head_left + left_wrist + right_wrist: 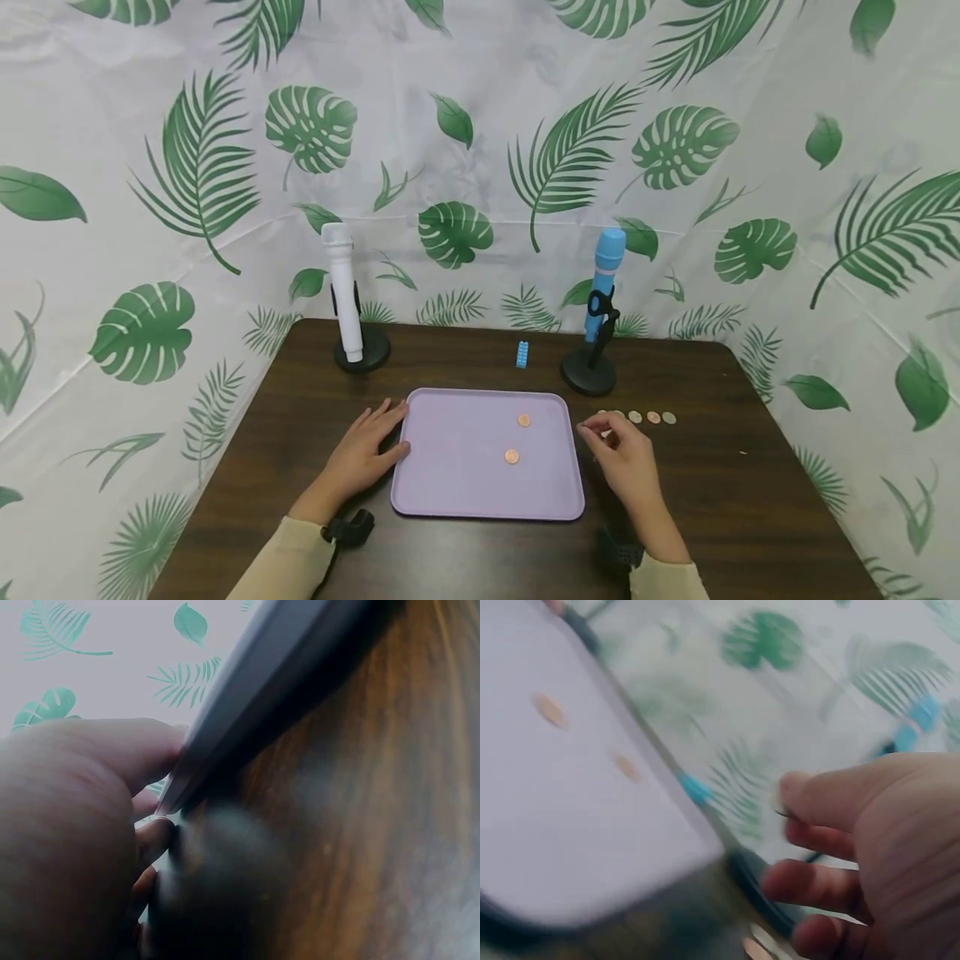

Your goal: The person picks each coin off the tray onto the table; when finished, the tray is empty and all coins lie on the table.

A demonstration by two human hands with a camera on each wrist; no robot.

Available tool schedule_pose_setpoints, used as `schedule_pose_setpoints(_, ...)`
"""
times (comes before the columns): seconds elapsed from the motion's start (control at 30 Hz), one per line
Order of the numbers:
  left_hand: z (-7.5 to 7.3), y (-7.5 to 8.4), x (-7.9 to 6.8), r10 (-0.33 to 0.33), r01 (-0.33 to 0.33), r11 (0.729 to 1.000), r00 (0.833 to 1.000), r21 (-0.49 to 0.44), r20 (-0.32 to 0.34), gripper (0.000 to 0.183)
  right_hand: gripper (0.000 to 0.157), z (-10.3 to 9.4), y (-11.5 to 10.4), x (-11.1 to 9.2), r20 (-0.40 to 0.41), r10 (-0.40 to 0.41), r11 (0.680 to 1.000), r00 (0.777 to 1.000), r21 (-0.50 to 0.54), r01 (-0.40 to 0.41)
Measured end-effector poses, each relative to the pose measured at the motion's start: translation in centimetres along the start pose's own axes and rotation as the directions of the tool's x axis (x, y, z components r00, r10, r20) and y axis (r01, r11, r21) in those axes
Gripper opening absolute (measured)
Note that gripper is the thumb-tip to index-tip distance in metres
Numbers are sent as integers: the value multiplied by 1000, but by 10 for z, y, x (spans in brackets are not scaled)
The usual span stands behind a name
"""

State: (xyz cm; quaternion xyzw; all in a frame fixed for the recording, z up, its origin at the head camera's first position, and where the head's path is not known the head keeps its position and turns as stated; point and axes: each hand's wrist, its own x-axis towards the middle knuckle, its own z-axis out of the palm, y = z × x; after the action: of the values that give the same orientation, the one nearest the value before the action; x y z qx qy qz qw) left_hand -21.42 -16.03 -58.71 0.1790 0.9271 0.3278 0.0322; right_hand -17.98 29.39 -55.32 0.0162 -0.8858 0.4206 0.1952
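My left hand (360,452) rests at the left rim of a lilac tray (450,467), its fingers spread and fairly straight. In the left wrist view the thumb (142,746) touches the tray's edge. Just off the tray's right side, my right hand (628,461) pinches a small coin (782,812) between thumb and forefinger; only its thin edge shows. Two copper-coloured coins, an upper coin (524,421) and a lower coin (512,457), lie on the tray. Beyond the right hand runs a row of several coins (654,417), partly hidden by the fingers.
A white microphone (345,292) leans in a black stand at the back left. Another stand (588,372) at the back right bears a blue microphone (609,250). Between them lies a small blue block (522,354). The dark wooden table (735,500) meets a leaf-patterned cloth behind.
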Motion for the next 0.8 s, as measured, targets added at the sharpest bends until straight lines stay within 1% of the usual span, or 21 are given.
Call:
schedule_pose_setpoints(0.07,-1,0,1,8,-8,1000,1000,4,-6,74,9,-12,8,5,-33,28,1000,999,0,-28)
schedule_pose_setpoints(0.13,-1,0,1,14,-14,1000,1000,11,-18,73,9,-23,16,8,-58,49,999,997,-21,-50)
schedule_pose_setpoints(0.2,-1,0,1,20,-20,1000,1000,16,-22,73,11,-33,23,10,-84,86,993,993,-73,-92)
schedule_pose_setpoints(0.27,-1,0,0,23,-23,1000,999,21,-22,73,12,-42,29,11,-100,141,981,985,-119,-153)
schedule_pose_setpoints(0.33,0,0,-2,21,-21,1000,1000,21,-19,72,15,-49,36,9,-112,216,962,970,-143,-231)
schedule_pose_setpoints(0.43,1,0,-3,26,-26,1000,1000,17,-17,72,19,-57,46,7,-124,322,930,939,-147,-338)
schedule_pose_setpoints(0.5,0,0,-3,26,-26,1000,999,12,-19,73,19,-61,51,7,-116,359,917,926,-143,-373)
schedule_pose_setpoints(0.6,0,1,-1,25,-25,1000,1000,7,-16,73,18,-63,57,8,-81,405,896,911,-162,-413)
schedule_pose_setpoints(0.7,0,1,0,26,-26,1000,1000,12,-12,73,23,-62,59,9,-35,452,875,891,-174,-451)
schedule_pose_setpoints(0.77,-1,1,0,26,-26,1000,1000,11,-10,73,27,-62,59,8,-21,482,861,876,-178,-477)
schedule_pose_setpoints(0.8,0,1,0,29,-29,999,1000,14,-11,73,29,-62,60,8,-15,487,859,873,-174,-482)
